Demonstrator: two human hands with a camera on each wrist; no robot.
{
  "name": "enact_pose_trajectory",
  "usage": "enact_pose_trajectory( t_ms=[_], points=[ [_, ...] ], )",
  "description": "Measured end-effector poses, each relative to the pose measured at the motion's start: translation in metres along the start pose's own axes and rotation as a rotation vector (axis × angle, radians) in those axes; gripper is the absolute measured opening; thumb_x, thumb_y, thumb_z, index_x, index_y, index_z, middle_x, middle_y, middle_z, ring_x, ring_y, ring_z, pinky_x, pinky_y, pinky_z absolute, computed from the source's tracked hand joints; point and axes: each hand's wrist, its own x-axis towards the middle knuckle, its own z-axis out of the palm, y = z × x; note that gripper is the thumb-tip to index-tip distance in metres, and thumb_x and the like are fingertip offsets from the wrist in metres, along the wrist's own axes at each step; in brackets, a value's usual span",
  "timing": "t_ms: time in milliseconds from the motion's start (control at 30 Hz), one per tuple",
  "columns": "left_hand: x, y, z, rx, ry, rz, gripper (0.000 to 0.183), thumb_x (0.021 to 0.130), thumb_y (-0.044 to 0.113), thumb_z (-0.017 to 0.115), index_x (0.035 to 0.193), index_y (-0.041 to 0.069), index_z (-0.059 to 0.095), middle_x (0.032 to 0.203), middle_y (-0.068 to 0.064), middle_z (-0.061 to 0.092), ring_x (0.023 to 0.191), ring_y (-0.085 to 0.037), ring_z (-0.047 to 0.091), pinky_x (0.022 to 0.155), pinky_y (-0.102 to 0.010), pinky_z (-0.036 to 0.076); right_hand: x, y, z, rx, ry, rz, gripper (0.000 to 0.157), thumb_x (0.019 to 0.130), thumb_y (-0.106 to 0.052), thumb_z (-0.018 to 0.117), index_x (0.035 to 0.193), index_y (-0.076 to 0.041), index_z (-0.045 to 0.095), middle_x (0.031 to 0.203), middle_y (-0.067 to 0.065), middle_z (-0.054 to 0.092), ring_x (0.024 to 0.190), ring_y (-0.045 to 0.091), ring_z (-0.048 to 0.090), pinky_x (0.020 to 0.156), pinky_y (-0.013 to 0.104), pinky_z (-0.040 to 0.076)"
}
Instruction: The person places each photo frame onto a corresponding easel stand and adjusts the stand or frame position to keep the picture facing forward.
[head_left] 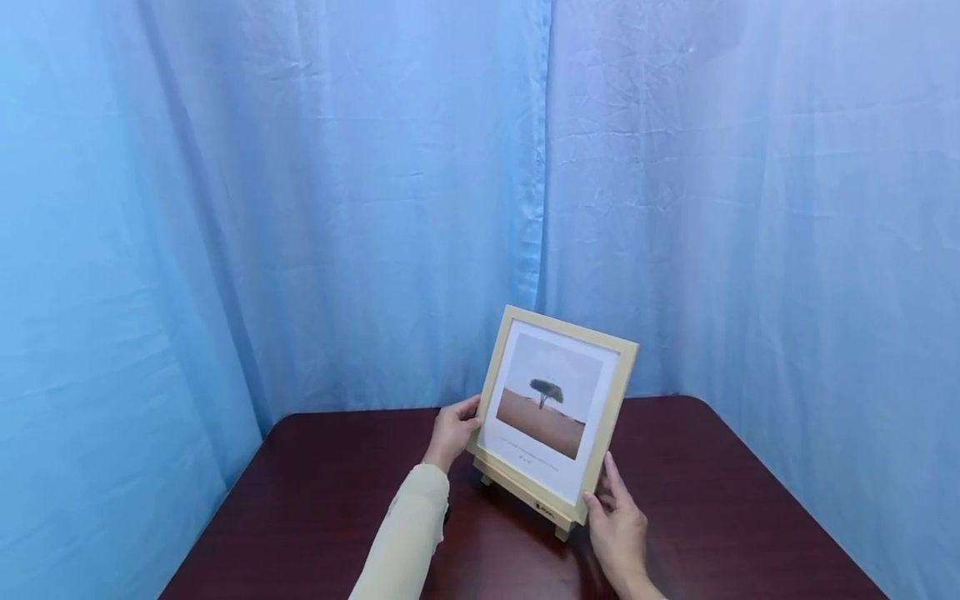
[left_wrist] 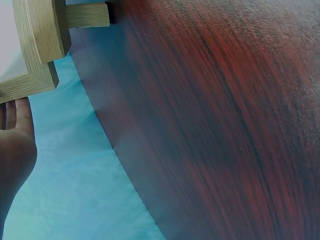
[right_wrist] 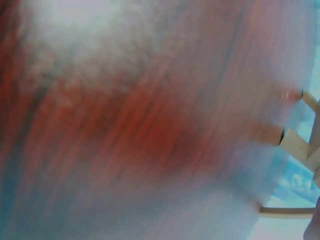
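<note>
A light wood picture frame (head_left: 628,375) with a print of a lone tree leans back on a small wooden tabletop easel (head_left: 517,492). My left hand (head_left: 450,432) holds the frame's left edge, thumb toward the front. In the left wrist view the fingers (left_wrist: 22,115) go behind the frame's border (left_wrist: 30,87), so their tips are hidden. My right hand (head_left: 618,529) grips the lower right edge, its thumb near the bottom corner. Easel legs (right_wrist: 295,145) touch the table in the right wrist view, where only a sliver of the hand (right_wrist: 312,225) shows.
The dark red-brown wooden table (head_left: 337,492) has rounded far corners and a glossy surface. Blue curtains (head_left: 390,208) hang close behind it and along both sides.
</note>
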Motion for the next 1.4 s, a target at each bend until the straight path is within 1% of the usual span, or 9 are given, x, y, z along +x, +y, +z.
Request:
enact_pose_trajectory(
  t_ms=[167,400,633,767,933,1000,1100,1267,1400],
  points=[
    [-0.004,-0.002,-0.003,-0.019,0.003,-0.012,0.044,0.094,-0.004,0.062,0.136,0.008,0.061,0.130,-0.017,0.063,0.121,-0.032,0.058,0.095,-0.045,0.050,0.004,0.001,0.000,-0.006,-0.022,0.026,0.073,0.090,-0.001,0.071,0.154,-0.018,0.040,0.117,0.020,0.067,0.096,0.031,0.069,0.067,0.024,0.053],
    [-0.010,-0.001,-0.009,-0.020,0.009,0.000,0.044,0.094,-0.005,0.061,0.137,0.006,0.060,0.127,-0.018,0.064,0.119,-0.032,0.059,0.093,-0.045,0.052,0.011,0.002,0.000,-0.011,-0.059,0.028,0.072,0.091,-0.002,0.069,0.154,-0.017,0.039,0.111,0.021,0.067,0.097,0.033,0.068,0.067,0.028,0.054],
    [-0.015,-0.003,-0.016,-0.006,0.021,0.016,0.044,0.094,-0.006,0.061,0.136,0.006,0.061,0.122,-0.018,0.066,0.115,-0.030,0.061,0.092,-0.044,0.053,0.018,0.003,0.002,-0.015,-0.091,0.063,0.073,0.092,-0.002,0.068,0.155,-0.021,0.036,0.114,0.021,0.066,0.100,0.034,0.067,0.069,0.032,0.055],
    [-0.018,-0.005,-0.020,-0.004,0.036,0.025,0.044,0.093,-0.007,0.062,0.135,0.004,0.061,0.122,-0.018,0.067,0.114,-0.030,0.061,0.091,-0.044,0.053,0.021,0.003,0.004,-0.007,-0.107,0.055,0.072,0.093,-0.002,0.066,0.155,-0.020,0.035,0.115,0.022,0.066,0.100,0.035,0.066,0.070,0.033,0.056],
    [-0.023,-0.006,-0.024,0.006,0.050,0.034,0.043,0.093,-0.004,0.063,0.135,0.005,0.062,0.117,-0.017,0.068,0.112,-0.029,0.062,0.090,-0.041,0.054,0.025,0.004,0.003,0.009,-0.124,0.036,0.071,0.092,-0.001,0.067,0.154,-0.018,0.038,0.114,0.021,0.065,0.101,0.035,0.066,0.070,0.027,0.054],
    [-0.027,-0.005,-0.025,0.016,0.059,0.037,0.043,0.093,-0.004,0.064,0.135,0.004,0.062,0.116,-0.017,0.069,0.111,-0.029,0.062,0.089,-0.041,0.054,0.027,0.005,0.001,0.016,-0.134,0.021,0.070,0.091,0.001,0.067,0.154,-0.015,0.039,0.113,0.021,0.065,0.102,0.036,0.067,0.070,0.027,0.054],
    [-0.029,-0.006,-0.028,0.028,0.073,0.039,0.043,0.093,-0.003,0.065,0.134,0.005,0.063,0.114,-0.016,0.069,0.109,-0.028,0.063,0.088,-0.040,0.054,0.030,0.006,0.002,0.026,-0.147,0.005,0.070,0.091,0.002,0.067,0.153,-0.013,0.039,0.112,0.021,0.064,0.102,0.037,0.066,0.072,0.030,0.055],
    [-0.033,-0.007,-0.031,0.027,0.093,0.040,0.044,0.091,-0.004,0.066,0.134,0.006,0.063,0.110,-0.016,0.071,0.103,-0.027,0.065,0.084,-0.038,0.055,0.035,0.007,0.004,0.052,-0.172,0.022,0.070,0.091,0.003,0.066,0.154,-0.014,0.039,0.113,0.020,0.064,0.103,0.037,0.066,0.072,0.031,0.056],
    [-0.036,-0.007,-0.032,0.019,0.088,0.031,0.047,0.091,-0.004,0.066,0.136,0.008,0.062,0.109,-0.015,0.071,0.100,-0.026,0.065,0.082,-0.038,0.056,0.038,0.008,0.005,0.060,-0.194,0.031,0.070,0.092,0.004,0.064,0.154,-0.014,0.038,0.116,0.023,0.063,0.105,0.038,0.065,0.073,0.031,0.056]
  ],
)
